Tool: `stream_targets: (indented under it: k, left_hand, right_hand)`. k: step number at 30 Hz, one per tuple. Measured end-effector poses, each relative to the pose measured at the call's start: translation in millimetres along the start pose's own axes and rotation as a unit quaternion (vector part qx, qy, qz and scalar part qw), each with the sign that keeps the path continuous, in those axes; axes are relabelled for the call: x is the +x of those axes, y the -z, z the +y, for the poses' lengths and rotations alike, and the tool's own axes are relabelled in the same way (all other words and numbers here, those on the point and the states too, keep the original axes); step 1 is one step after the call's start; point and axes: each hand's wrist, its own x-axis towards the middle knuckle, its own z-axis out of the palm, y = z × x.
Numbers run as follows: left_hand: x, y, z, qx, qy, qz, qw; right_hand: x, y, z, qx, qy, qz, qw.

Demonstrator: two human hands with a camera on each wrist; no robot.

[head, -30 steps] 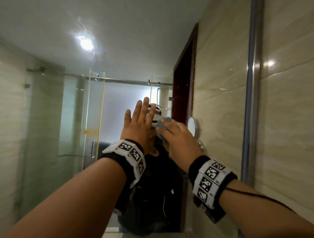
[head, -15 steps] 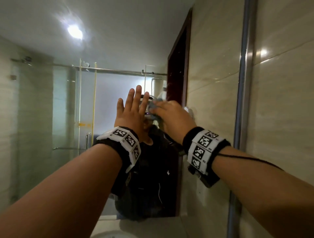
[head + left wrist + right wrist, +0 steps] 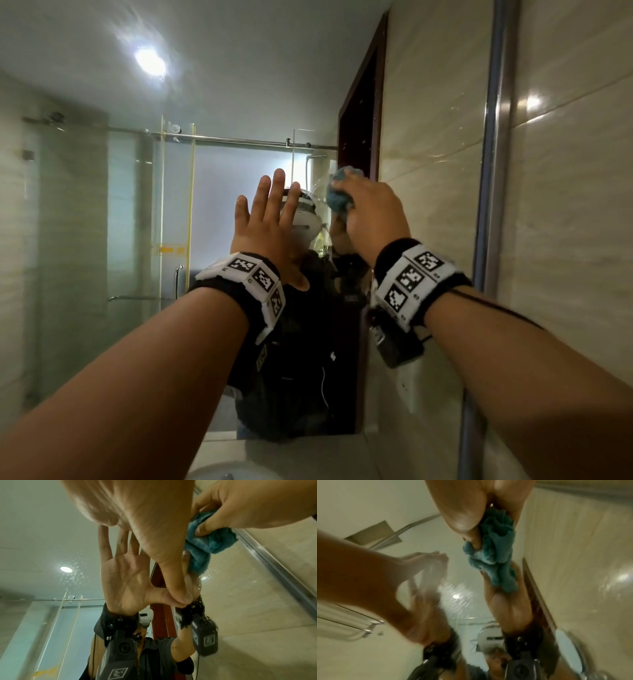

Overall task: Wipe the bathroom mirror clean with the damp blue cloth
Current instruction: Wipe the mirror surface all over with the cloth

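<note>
Wiping in hand: bunched blue cloth (image 3: pixel 339 192) is gripped by R hand (image 3: pixel 371 214) & pressed to mirror (image 3: pixel 102 222) near its right edge. L hand (image 3: pixel 265 228) is laid flat, fingers straight, on glass. Next: cloth to be swept over unwiped, spotted areas w/ steady pressure.

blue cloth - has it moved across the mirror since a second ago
Yes. The blue cloth in the right hand has shifted right toward the reflected dark door frame, farther from the flat left hand on the mirror.
</note>
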Motion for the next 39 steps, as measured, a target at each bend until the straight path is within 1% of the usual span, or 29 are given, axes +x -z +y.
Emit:
stream_targets:
  k: [2, 4, 6, 7, 8, 10, 11, 12, 14, 16, 18, 19, 20, 21, 22, 24, 25, 26, 28, 29, 30, 31, 32, 34, 35, 36, 37, 38, 39]
  left_hand:
    - [-0.2, -0.7, -0.1, -0.002, 0.001, -0.001, 1.000]
    - [-0.2, -0.9, 0.6, 0.002, 0.004, 0.002, 1.000]
    - [-1.0, -0.9, 1.8, 0.004, 0.006, 0.004, 1.000]
    - [-1.3, -0.6, 2.3, 0.003, 0.007, 0.004, 1.000]
    - [-0.8, -0.3, 2.4, 0.002, 0.006, 0.006, 1.000]
    - [-0.4, -0.7, 1.9, -0.002, 0.005, 0.008, 1.000]
    - [-0.2, -1.2, 1.7, -0.005, 0.005, 0.009, 1.000]
    - [0.0, -1.4, 1.9, -0.005, 0.005, 0.010, 1.000]
    - [-0.3, -1.5, 1.9, -0.002, 0.006, 0.012, 1.000]
    - [-1.1, -2.1, 3.3, 0.000, 0.008, 0.015, 1.000]
    - [-1.1, -2.5, 4.3, 0.000, 0.011, 0.014, 1.000]
    - [-0.4, -2.5, 4.0, 0.000, 0.012, 0.013, 1.000]
    - [0.2, -2.7, 3.5, -0.001, 0.013, 0.012, 1.000]
    - [0.4, -2.9, 3.4, -0.003, 0.012, 0.011, 1.000]
    - [0.6, -3.4, 2.9, -0.006, 0.010, 0.011, 1.000]
    - [0.9, -4.0, 2.5, -0.010, 0.010, 0.011, 1.000]
    - [1.1, -4.0, 2.8, -0.011, 0.012, 0.011, 1.000]
    - [1.0, -3.7, 2.9, -0.008, 0.014, 0.012, 1.000]
    - [0.6, -2.7, 3.9, -0.004, 0.019, 0.013, 1.000]
    - [0.3, -2.2, 4.6, -0.003, 0.020, 0.011, 1.000]
    - [-0.1, -1.9, 5.1, -0.002, 0.020, 0.009, 1.000]
    - [-0.5, -1.7, 5.2, 0.000, 0.019, 0.007, 1.000]
    - [-0.6, -1.7, 5.3, 0.000, 0.019, 0.007, 1.000]
    - [-0.9, -1.4, 5.6, -0.002, 0.018, 0.005, 1.000]
    - [-0.7, -1.3, 5.7, -0.002, 0.018, 0.003, 1.000]
    - [-0.7, -1.3, 5.5, -0.003, 0.018, 0.002, 1.000]
    - [-0.4, -1.0, 5.9, -0.003, 0.018, 0.002, 1.000]
    - [-0.9, -1.1, 5.9, -0.002, 0.018, 0.003, 1.000]
    - [-1.6, -0.8, 5.8, -0.002, 0.020, 0.005, 1.000]
  right_hand:
    - [-12.8, -13.3, -2.1, -0.031, -0.003, 0.008, 0.999]
    - [-30.2, -23.0, -2.7, -0.051, 0.059, -0.040, 0.996]
    - [-36.4, -12.0, -1.7, -0.087, 0.110, -0.099, 0.985]
    - [-32.1, -2.7, 2.3, -0.109, 0.104, -0.105, 0.983]
    - [-26.7, 5.1, 8.1, -0.104, 0.077, -0.079, 0.988]
    - [-15.0, 12.6, 20.7, -0.048, -0.012, -0.012, 0.999]
    - [-13.9, 12.4, 21.4, -0.029, -0.035, 0.005, 0.999]
    - [-18.7, 8.0, 18.6, -0.032, -0.035, -0.002, 0.999]
    - [-41.6, -4.9, 6.5, -0.034, -0.001, -0.060, 0.998]
    - [-65.3, -15.4, -4.1, -0.047, 0.075, -0.107, 0.990]
    - [-63.8, -18.5, 4.5, -0.077, 0.142, -0.109, 0.981]
    - [-52.7, -16.2, 13.3, -0.098, 0.146, -0.099, 0.979]
    - [-41.7, -12.1, 22.3, -0.109, 0.120, -0.089, 0.983]
    - [-31.1, -4.6, 29.8, -0.095, 0.070, -0.063, 0.991]
    - [-24.2, 1.7, 38.1, -0.071, 0.007, -0.022, 0.997]
    - [-25.2, 4.4, 43.6, -0.047, -0.069, 0.045, 0.995]
    - [-32.2, 1.8, 38.0, -0.052, -0.074, 0.046, 0.995]
    - [-42.5, -4.2, 30.4, -0.056, -0.047, 0.017, 0.997]
    - [-66.2, -14.6, 18.7, -0.066, 0.046, -0.057, 0.995]
    - [-72.2, -14.0, 17.2, -0.074, 0.074, -0.092, 0.990]
    - [-67.9, -9.2, 22.3, -0.083, 0.086, -0.103, 0.987]
    - [-57.5, -2.4, 31.8, -0.095, 0.074, -0.095, 0.988]
    - [-46.0, 3.8, 43.1, -0.085, 0.033, -0.067, 0.994]
    - [-29.0, 18.4, 60.5, -0.030, -0.073, 0.023, 0.997]
    - [-28.2, 21.1, 62.5, -0.022, -0.104, 0.056, 0.993]
    - [-31.5, 19.7, 59.3, -0.035, -0.116, 0.064, 0.990]
    - [-39.0, 15.0, 53.1, -0.045, -0.109, 0.053, 0.992]
    - [-48.4, 6.3, 46.9, -0.055, -0.076, 0.030, 0.995]
    - [-58.4, -0.9, 40.1, -0.068, -0.015, -0.003, 0.998]
